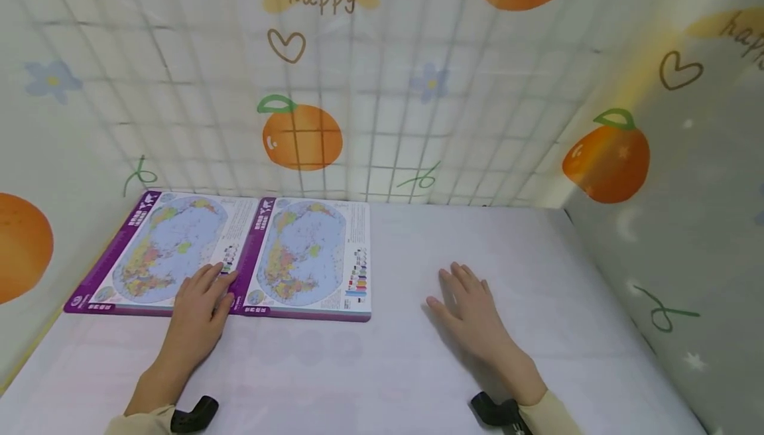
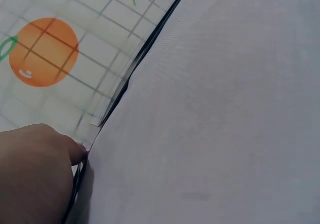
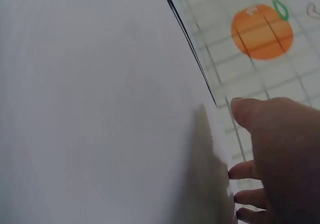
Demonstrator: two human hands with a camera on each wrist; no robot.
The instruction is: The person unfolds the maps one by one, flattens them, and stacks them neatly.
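Two flat world map sheets or boards lie side by side on the white table, the left map [image 1: 179,249] and the right map [image 1: 307,252]. Each has a purple strip along its left side and a front edge with visible thickness. My left hand [image 1: 199,309] rests on the lower right part of the left map, fingers extended. In the left wrist view only the back of the left hand [image 2: 37,174] and its thumb show. My right hand [image 1: 471,315] is over the table to the right of the maps, fingers spread, holding nothing. Its thumb and fingers [image 3: 245,170] show in the right wrist view.
The white table [image 1: 412,369] meets a grid wall behind a printed curtain [image 1: 382,90] at the back. A grey patterned side sheet [image 1: 686,223] stands along the right edge. Each wrist carries a black strap device [image 1: 195,415].
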